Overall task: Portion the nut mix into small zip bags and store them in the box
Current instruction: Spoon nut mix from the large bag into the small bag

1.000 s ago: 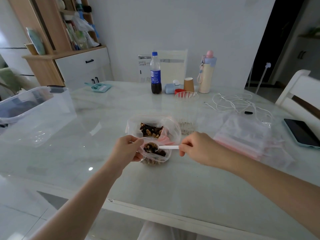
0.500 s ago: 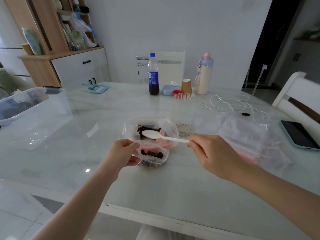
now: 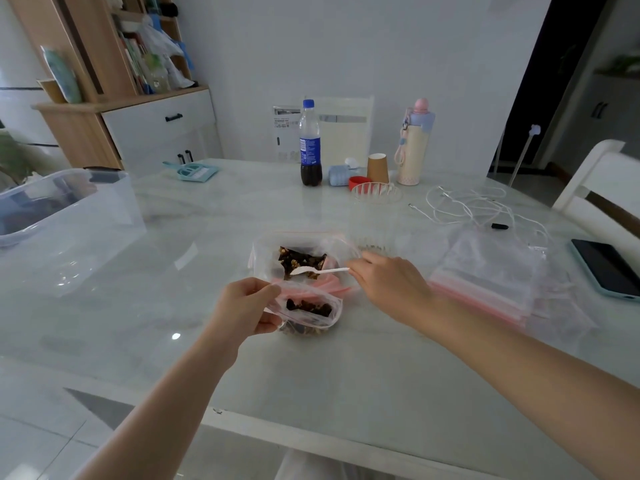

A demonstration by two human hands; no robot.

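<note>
A small zip bag [image 3: 310, 308], partly filled with dark nut mix, is held open just above the table [image 3: 207, 237] near its front middle, its pink-striped mouth pinched at the left edge by the curled fingers and thumb of the left hand [image 3: 244, 304]. Directly behind it a larger clear bag [image 3: 301, 258] of nut mix [image 3: 301, 261] is seen lying on the table with its mouth open. A white plastic spoon [image 3: 317, 270] is gripped by its handle end in the fingertips of the right hand [image 3: 388, 284], and its bowl is held over the mix in the larger bag; whether anything lies in the bowl cannot be told. To the right, near the right forearm, a stack of empty zip bags [image 3: 485, 271] with pink strips is laid flat. The clear storage box [image 3: 65, 216] is placed well apart at the table's left edge. Beyond the bags a clear cup [image 3: 375, 220] with a little mix at its bottom is found, and farther back a cola bottle [image 3: 310, 143], a brown paper cup [image 3: 377, 168] and a cream flask [image 3: 414, 143] are lined up. A tangle of white cable [image 3: 464, 206] and a dark phone [image 3: 607, 268] are seen at the right side.
</note>
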